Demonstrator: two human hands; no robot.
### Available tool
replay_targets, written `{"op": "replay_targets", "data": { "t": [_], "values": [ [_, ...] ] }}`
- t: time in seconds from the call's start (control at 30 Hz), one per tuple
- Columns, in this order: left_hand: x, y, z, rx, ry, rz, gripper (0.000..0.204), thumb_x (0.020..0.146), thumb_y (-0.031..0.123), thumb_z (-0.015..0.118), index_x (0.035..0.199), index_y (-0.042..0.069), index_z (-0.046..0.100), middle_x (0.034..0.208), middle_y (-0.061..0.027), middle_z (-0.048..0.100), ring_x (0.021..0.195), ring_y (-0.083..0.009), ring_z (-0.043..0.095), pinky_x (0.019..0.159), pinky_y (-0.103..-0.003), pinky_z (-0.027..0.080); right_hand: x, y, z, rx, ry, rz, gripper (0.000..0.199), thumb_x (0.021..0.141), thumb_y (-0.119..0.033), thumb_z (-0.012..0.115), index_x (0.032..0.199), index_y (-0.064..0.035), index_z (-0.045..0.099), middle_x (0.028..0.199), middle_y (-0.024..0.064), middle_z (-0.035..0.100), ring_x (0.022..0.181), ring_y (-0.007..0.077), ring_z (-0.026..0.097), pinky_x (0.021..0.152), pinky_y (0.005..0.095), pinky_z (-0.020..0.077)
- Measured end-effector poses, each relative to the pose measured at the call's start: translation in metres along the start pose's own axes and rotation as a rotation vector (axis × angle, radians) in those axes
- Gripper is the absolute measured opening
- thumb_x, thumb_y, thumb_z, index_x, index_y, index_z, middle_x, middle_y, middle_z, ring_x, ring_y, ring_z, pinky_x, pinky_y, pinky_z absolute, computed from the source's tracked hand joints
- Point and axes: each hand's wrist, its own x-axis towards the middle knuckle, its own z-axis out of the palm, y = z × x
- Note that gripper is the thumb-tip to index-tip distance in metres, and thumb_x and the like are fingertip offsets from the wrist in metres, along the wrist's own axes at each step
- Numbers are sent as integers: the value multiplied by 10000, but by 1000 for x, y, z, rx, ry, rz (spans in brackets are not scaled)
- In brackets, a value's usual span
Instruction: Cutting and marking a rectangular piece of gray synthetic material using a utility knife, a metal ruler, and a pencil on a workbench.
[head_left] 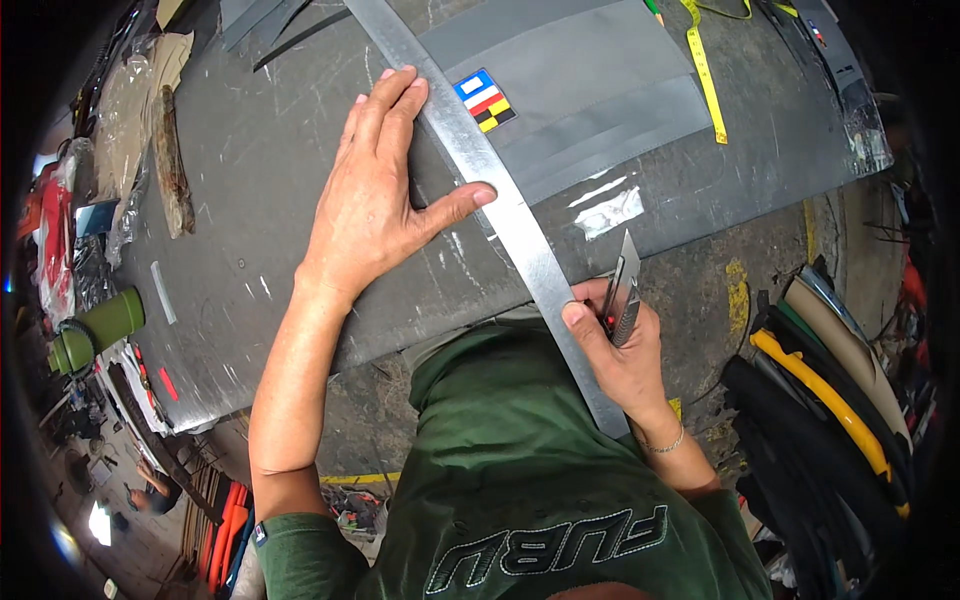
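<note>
A long flat metal straightedge (525,235) lies slantwise over the dark grey worktable (270,250), its near end sticking out past the front edge toward my body. My left hand (365,210) rests flat with fingers stretched, fingertips and thumb pressing on the straightedge. Near the table edge my right hand (630,360) is closed around a snap-off utility knife (625,285), blade pointing up and away. The thumb of that hand also pinches the straightedge's edge. Right of the metal lies a grey sheet piece (600,60) bearing a small multicoloured patch (483,100).
A yellow tape measure (703,80) lies at the far right. Clear plastic film (608,205) sits near the table edge. On the left are a brown strip (172,165) and a green bottle (100,332). Rolls of material (820,400) stand at the lower right.
</note>
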Motion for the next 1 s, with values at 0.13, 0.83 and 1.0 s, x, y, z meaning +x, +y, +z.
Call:
{"op": "replay_targets", "data": {
  "t": [0.13, 0.83, 1.0],
  "values": [
    [0, 1, 0, 6, 0, -1, 1083, 740, 611, 848, 1468, -86, 452, 1534, -265, 449, 1432, -433, 437, 1240, -534, 308, 0, -1, 0, 25, -3, 3, 178, 968, -134, 756, 1056, 6, 693, 779, -47, 615, 709, 39, 498, 641, 228, 411],
    [1, -1, 0, 4, -10, 1, 1052, 752, 538, 863, 1543, 6, 417, 1603, -196, 413, 1511, -373, 363, 1266, -518, 271, -1, 2, 1, 9, 2, -11, 172, 968, -135, 751, 1046, 4, 684, 796, -41, 641, 710, 34, 504, 635, 227, 402],
    [1, -1, 1, -4, -12, -5, 1049, 747, 529, 871, 1537, 3, 426, 1605, -196, 411, 1509, -375, 365, 1265, -516, 272, -1, 1, 0, 16, 2, 4, 159, 970, -122, 746, 1045, 4, 684, 791, -42, 639, 713, 35, 504, 637, 225, 400]
  ]
}}
